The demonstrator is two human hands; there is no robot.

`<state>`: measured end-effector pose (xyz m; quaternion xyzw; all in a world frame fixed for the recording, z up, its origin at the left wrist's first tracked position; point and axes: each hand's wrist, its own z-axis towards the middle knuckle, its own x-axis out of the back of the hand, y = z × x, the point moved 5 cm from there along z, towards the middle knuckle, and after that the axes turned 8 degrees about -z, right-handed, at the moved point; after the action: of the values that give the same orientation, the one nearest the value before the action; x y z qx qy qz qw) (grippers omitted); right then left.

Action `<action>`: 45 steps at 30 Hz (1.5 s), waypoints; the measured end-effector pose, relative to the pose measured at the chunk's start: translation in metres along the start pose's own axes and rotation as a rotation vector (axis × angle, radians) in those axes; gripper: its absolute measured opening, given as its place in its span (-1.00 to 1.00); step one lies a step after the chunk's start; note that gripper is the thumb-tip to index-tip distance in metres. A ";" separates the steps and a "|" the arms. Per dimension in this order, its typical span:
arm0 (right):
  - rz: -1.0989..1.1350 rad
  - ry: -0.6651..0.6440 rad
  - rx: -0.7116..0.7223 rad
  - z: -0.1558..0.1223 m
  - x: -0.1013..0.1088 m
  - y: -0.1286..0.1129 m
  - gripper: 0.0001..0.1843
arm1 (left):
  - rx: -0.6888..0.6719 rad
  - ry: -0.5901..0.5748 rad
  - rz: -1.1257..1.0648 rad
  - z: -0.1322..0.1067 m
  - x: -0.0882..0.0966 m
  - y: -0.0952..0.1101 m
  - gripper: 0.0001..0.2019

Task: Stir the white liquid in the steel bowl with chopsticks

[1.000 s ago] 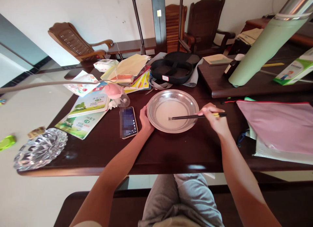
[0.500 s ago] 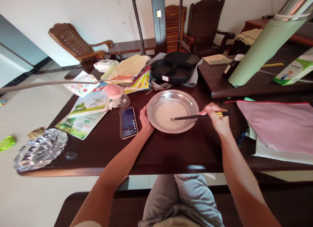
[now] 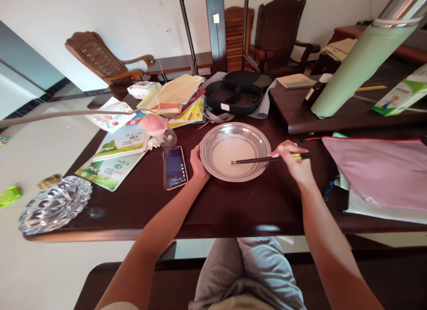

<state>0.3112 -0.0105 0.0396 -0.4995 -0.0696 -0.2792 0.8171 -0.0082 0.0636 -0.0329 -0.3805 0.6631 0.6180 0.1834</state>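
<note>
A round metal plate point(image 3: 213, 132) sits on the dark wooden table point(image 3: 233, 207) in front of me, with a thin whitish liquid pooled in its middle. My left hand point(image 3: 197, 164) is closed on the plate's left rim. My right hand point(image 3: 293, 161) grips a pair of black chopsticks point(image 3: 256, 159) with yellow ends. They lie nearly level, their tips over the liquid near the plate's centre.
A phone point(image 3: 175, 167) lies just left of my left hand. Books point(image 3: 122, 145), a pink fan point(image 3: 156, 125) and a glass ashtray point(image 3: 55, 203) fill the left side. A black case point(image 3: 235, 96) lies behind the plate, a pink pouch point(image 3: 376, 170) and green flask point(image 3: 360, 61) to the right.
The chopstick tips shifted slightly right in the liquid, then back left. My left hand has stayed on the rim.
</note>
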 end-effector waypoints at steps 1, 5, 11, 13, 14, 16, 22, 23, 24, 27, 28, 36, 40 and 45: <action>-0.023 -0.050 0.021 0.000 -0.007 -0.003 -0.37 | 0.000 -0.001 -0.003 0.000 0.000 0.000 -0.74; -0.101 -0.128 0.104 0.004 -0.019 -0.010 -0.55 | 0.008 0.000 -0.008 0.001 0.001 -0.001 -0.72; -0.026 0.142 -0.018 0.004 0.014 0.002 -0.31 | 0.000 0.025 0.001 -0.001 -0.001 0.001 -0.73; 0.031 0.120 -0.044 0.002 0.013 0.003 -0.27 | 0.004 0.031 -0.004 -0.002 -0.002 0.001 -0.73; 0.039 0.078 -0.039 0.002 0.009 0.001 -0.27 | 0.006 0.031 -0.008 -0.002 -0.002 0.001 -0.73; -0.001 -0.022 0.008 0.002 -0.004 -0.005 -0.30 | 0.006 0.028 -0.015 -0.002 -0.003 0.000 -0.74; -0.135 -0.028 0.095 0.007 -0.009 -0.012 -0.38 | -0.005 0.022 -0.006 0.000 -0.001 0.000 -0.70; -0.136 0.033 0.072 0.007 -0.002 -0.009 -0.36 | -0.007 0.023 -0.004 0.000 0.000 0.000 -0.70; -0.120 0.098 0.046 0.006 0.005 -0.005 -0.33 | -0.007 0.024 -0.004 0.000 0.000 0.000 -0.70; -0.005 0.189 -0.012 0.001 0.016 0.001 -0.28 | -0.004 0.021 -0.006 0.001 0.001 -0.001 -0.71; 0.026 0.164 -0.016 0.000 0.014 0.001 -0.28 | -0.006 0.019 -0.007 0.001 0.002 -0.001 -0.72; -0.107 -0.096 0.087 0.006 -0.014 -0.011 -0.45 | -0.008 0.023 0.011 0.002 0.002 -0.001 -0.69; -0.057 0.126 -0.013 0.005 0.010 0.001 -0.31 | -0.011 0.021 0.010 -0.001 -0.001 0.001 -0.69; 0.062 0.067 -0.027 0.000 0.005 0.001 -0.30 | -0.007 0.033 -0.011 -0.002 -0.002 0.001 -0.74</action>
<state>0.3159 -0.0121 0.0403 -0.5030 -0.0231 -0.2713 0.8203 -0.0074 0.0619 -0.0305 -0.3948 0.6619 0.6128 0.1747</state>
